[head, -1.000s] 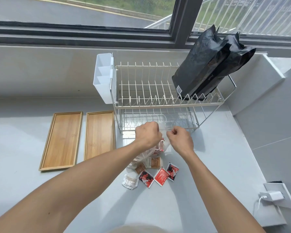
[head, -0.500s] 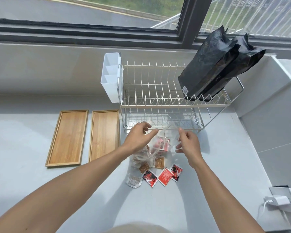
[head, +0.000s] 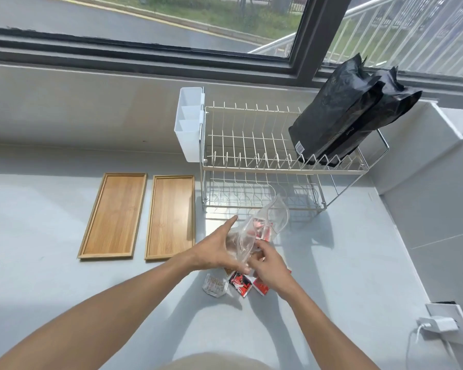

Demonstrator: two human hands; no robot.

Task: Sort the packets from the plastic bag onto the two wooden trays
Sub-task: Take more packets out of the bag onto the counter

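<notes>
Grey countertop point(head: 51, 263) runs under a wide window, with a two-tier white wire dish rack point(head: 278, 161) at the back carrying two black foil pouches point(head: 353, 116) and a white plastic cutlery caddy point(head: 189, 124). I have the clear plastic bag point(head: 254, 231) in front of the rack, mouth tipped up and away from me, a few red packets visible inside it. My left hand point(head: 214, 252) lies spread against the bag's near left side, fingers mostly extended, steadying it more than clamping it. My right hand point(head: 267, 265) is curled at the bag's lower end, fingers bent in; whether it pinches the film or a packet I cannot tell. Several packets are out on the counter just below my hands: a red and black square sachet point(head: 239, 284), a red one point(head: 261, 287) partly under my right wrist, and a pale crinkled packet point(head: 214, 285). The two rectangular bamboo trays point(head: 112, 214) point(head: 170, 214) sit side by side to the left, both bare, long axes running away from me; the right-hand tray is near my left hand, so I judge that hand the natural carrier. Open counter lies between the packets and the trays, nothing in the path; the rack's lower shelf crowds the bag's far side.
</notes>
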